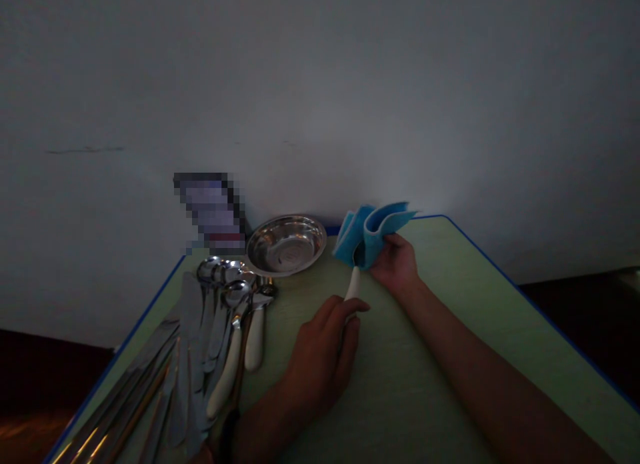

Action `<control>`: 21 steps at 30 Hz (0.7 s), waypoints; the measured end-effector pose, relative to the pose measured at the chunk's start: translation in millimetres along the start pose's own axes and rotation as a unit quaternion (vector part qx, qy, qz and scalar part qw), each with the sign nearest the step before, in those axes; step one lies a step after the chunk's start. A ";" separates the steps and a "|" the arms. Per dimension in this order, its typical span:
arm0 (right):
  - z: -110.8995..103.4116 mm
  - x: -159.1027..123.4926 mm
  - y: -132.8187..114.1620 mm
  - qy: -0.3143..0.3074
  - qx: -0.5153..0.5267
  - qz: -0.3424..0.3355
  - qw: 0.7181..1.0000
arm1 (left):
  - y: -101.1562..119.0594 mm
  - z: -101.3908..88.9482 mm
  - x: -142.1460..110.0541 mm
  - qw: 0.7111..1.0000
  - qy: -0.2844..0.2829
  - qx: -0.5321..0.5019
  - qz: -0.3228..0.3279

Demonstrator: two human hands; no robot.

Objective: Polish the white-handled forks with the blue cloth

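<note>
My left hand [325, 344] is closed round the pale handle of a spoon [353, 284], which points away from me. A folded blue cloth [373, 231] wraps about the spoon's metal head, so most of the bowl is hidden. My right hand [397, 264] grips that cloth from the right side, its fingers partly behind the folds. Both hands are above the right-centre part of the table. Just left of the cloth sits a round, shallow steel bowl [287, 247] with nothing visible in it.
Several spoons [235, 291], some white-handled, and table knives [187, 357] lie piled along the left side of the green table [500, 331]. A blurred-out phone-like device [213, 211] leans against the grey wall [320, 84] at the back. Blue edging runs round the tabletop.
</note>
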State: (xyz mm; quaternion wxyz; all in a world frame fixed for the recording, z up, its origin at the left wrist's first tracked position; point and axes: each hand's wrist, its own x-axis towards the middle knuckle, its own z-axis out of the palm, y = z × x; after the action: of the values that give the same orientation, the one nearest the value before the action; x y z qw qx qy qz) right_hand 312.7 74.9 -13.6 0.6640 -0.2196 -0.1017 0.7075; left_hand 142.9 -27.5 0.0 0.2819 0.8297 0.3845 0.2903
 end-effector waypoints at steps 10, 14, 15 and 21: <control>0.3 -2.0 2.6 -0.022 -0.031 0.100 0.994 | -1.4 0.6 0.4 1.000 0.002 -0.010 0.017; 9.1 -7.0 8.3 -0.026 -0.081 0.159 0.984 | -2.7 2.8 0.9 1.000 -0.014 0.006 0.009; 10.4 -7.7 9.6 -0.023 -0.092 0.165 0.982 | -3.0 3.1 1.0 1.000 -0.015 0.011 0.004; 7.1 -5.5 10.4 -0.028 -0.104 0.148 0.983 | -3.8 3.6 1.5 1.000 -0.007 0.018 0.003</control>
State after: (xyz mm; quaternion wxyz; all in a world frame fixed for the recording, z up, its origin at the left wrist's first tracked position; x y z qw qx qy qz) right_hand 300.4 69.5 -10.9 0.5219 -0.2804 -0.1600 0.7896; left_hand 144.4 -25.1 -4.6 0.2686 0.8380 0.3852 0.2779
